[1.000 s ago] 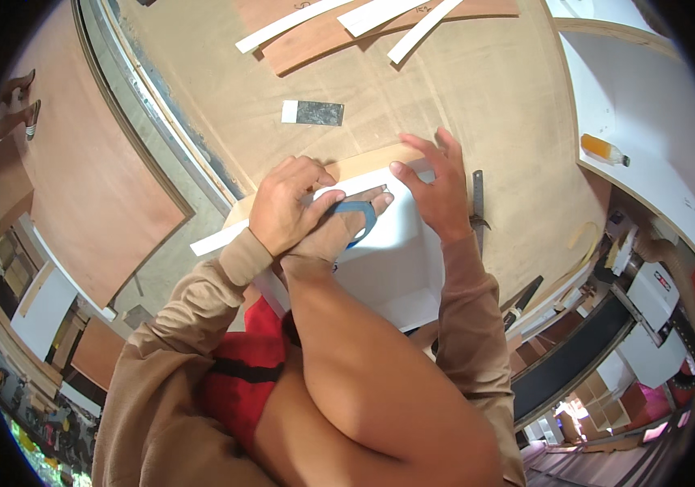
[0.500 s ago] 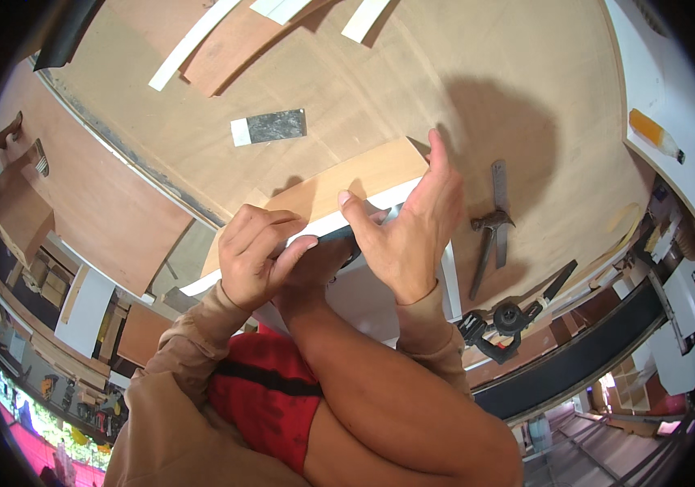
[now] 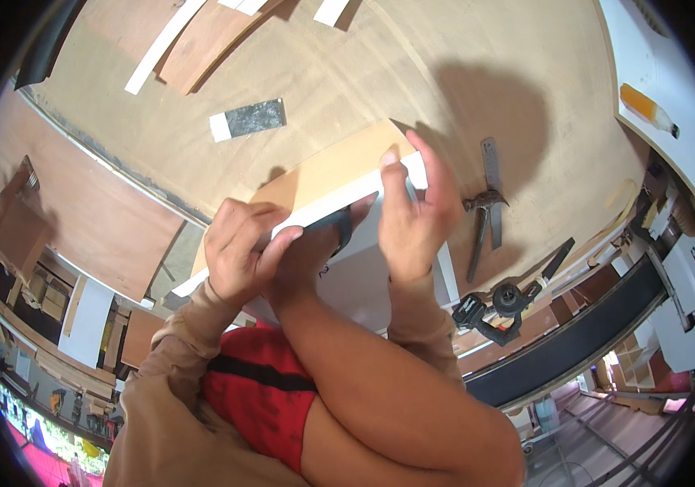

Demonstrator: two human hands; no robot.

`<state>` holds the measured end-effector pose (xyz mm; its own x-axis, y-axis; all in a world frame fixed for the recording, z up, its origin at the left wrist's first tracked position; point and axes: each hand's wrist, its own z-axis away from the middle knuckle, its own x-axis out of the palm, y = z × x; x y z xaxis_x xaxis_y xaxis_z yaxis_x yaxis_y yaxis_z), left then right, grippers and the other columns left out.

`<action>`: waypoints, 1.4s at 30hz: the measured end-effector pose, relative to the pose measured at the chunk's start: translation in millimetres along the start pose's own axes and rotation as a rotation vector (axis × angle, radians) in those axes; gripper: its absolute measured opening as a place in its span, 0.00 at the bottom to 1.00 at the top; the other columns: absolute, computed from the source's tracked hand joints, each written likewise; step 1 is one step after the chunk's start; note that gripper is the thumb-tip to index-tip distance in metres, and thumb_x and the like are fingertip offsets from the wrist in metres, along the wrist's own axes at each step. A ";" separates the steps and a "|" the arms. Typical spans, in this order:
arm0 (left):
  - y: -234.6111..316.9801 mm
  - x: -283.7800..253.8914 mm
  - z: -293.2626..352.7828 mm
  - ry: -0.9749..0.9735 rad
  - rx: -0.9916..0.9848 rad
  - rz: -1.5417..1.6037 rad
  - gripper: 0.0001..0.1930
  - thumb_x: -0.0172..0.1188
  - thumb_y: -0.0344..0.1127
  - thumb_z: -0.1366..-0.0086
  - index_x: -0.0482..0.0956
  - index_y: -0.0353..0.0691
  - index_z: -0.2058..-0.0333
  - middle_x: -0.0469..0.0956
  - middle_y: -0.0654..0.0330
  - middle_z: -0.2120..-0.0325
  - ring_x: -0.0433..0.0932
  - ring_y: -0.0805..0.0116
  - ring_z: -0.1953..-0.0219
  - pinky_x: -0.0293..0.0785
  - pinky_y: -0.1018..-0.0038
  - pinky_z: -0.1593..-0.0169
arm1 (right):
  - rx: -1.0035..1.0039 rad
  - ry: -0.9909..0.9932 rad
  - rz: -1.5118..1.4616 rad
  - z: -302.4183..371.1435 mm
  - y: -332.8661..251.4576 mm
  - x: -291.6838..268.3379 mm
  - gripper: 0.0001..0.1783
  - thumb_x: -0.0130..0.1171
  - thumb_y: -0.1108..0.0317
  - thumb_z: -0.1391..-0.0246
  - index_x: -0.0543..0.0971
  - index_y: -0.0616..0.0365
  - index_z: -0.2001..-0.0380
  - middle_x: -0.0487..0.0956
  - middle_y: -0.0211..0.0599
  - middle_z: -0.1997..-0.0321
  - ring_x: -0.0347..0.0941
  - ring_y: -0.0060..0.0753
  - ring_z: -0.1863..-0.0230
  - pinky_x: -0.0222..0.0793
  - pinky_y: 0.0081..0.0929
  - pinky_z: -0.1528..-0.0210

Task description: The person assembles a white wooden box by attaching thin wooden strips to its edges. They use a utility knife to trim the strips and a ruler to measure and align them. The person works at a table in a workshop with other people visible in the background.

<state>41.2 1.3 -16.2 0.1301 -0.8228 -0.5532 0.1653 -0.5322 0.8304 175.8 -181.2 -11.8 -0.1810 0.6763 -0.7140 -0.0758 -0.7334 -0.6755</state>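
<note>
Both hands pinch a white strip (image 3: 339,197) along the edge of a tan panel (image 3: 323,169).
Past the bent bare leg (image 3: 347,341), the left hand (image 3: 238,247) grips the strip left of its middle, thumb on the near side; the right hand (image 3: 420,215) closes narrowly near its right end, thumb on top. Beyond, to the right, a hammer (image 3: 481,231) lies across a ruler (image 3: 491,162); farther off sit a black-and-white block (image 3: 251,119) and, at the upper left, a curved white piece (image 3: 161,49).

Narrow white strip (image 3: 333,201), slanting up rightward, along the edge of a tan-sided box (image 3: 323,169), white inside
</note>
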 end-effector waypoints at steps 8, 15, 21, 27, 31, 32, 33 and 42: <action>-3.0 -4.3 16.9 0.059 -0.034 0.077 0.14 0.76 0.31 0.44 0.84 0.35 0.60 0.82 0.52 0.67 0.80 0.52 0.63 0.77 0.63 0.57 | -0.011 0.127 -0.054 -0.7 12.0 12.5 0.16 0.58 0.59 0.34 0.90 0.57 0.57 0.89 0.43 0.59 0.87 0.43 0.57 0.79 0.33 0.55; -22.0 -45.6 83.9 0.108 0.025 -0.050 0.17 0.72 0.27 0.46 0.82 0.38 0.56 0.78 0.53 0.62 0.76 0.48 0.57 0.76 0.58 0.52 | -0.161 0.235 0.022 -1.1 15.5 16.6 0.19 0.55 0.58 0.34 0.89 0.55 0.53 0.88 0.46 0.52 0.85 0.48 0.50 0.79 0.38 0.48; -29.4 -55.2 106.1 0.167 0.116 -0.061 0.17 0.71 0.26 0.44 0.82 0.38 0.55 0.77 0.54 0.62 0.75 0.49 0.58 0.76 0.60 0.53 | -0.675 -0.045 0.170 35.1 -21.4 10.7 0.19 0.68 0.72 0.44 0.85 0.51 0.48 0.83 0.42 0.47 0.76 0.45 0.41 0.71 0.39 0.37; -28.0 -47.3 117.1 0.196 0.079 -0.106 0.19 0.70 0.25 0.45 0.83 0.39 0.53 0.77 0.54 0.63 0.75 0.50 0.59 0.76 0.61 0.55 | -0.851 -0.709 0.192 61.8 -39.4 24.1 0.18 0.74 0.68 0.49 0.87 0.51 0.53 0.86 0.34 0.49 0.80 0.39 0.45 0.62 0.52 0.28; -26.4 -63.6 128.7 0.141 -0.011 -0.248 0.17 0.69 0.25 0.48 0.83 0.39 0.57 0.77 0.57 0.65 0.76 0.53 0.60 0.78 0.61 0.58 | -0.738 -0.689 0.038 55.2 -26.8 28.5 0.17 0.77 0.64 0.52 0.89 0.51 0.56 0.89 0.30 0.55 0.82 0.36 0.48 0.60 0.52 0.28; -24.5 -63.3 127.4 0.144 -0.007 -0.261 0.17 0.69 0.24 0.49 0.83 0.39 0.57 0.77 0.58 0.66 0.76 0.54 0.61 0.78 0.61 0.59 | -0.750 -0.684 0.043 53.5 -24.5 30.0 0.17 0.77 0.63 0.51 0.89 0.51 0.57 0.89 0.31 0.55 0.82 0.36 0.48 0.60 0.51 0.28; -22.0 -63.0 126.5 0.145 -0.003 -0.271 0.17 0.69 0.24 0.49 0.83 0.40 0.58 0.77 0.59 0.66 0.76 0.55 0.61 0.78 0.61 0.59 | -0.758 -0.679 0.049 52.9 -23.6 30.0 0.16 0.77 0.63 0.51 0.89 0.51 0.58 0.89 0.31 0.55 0.82 0.35 0.48 0.60 0.50 0.28; -20.6 -69.7 122.0 0.059 -0.012 -0.336 0.17 0.68 0.26 0.50 0.83 0.39 0.58 0.77 0.57 0.67 0.76 0.53 0.63 0.79 0.61 0.59 | -0.827 -0.674 -0.015 50.1 -20.9 32.1 0.13 0.76 0.64 0.51 0.88 0.53 0.61 0.89 0.33 0.57 0.82 0.36 0.52 0.64 0.43 0.34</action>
<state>-90.5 45.2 13.4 0.1223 -0.5889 -0.7989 0.2200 -0.7688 0.6004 122.4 -147.6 -11.4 -0.7097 0.3217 -0.6267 0.5611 -0.2799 -0.7790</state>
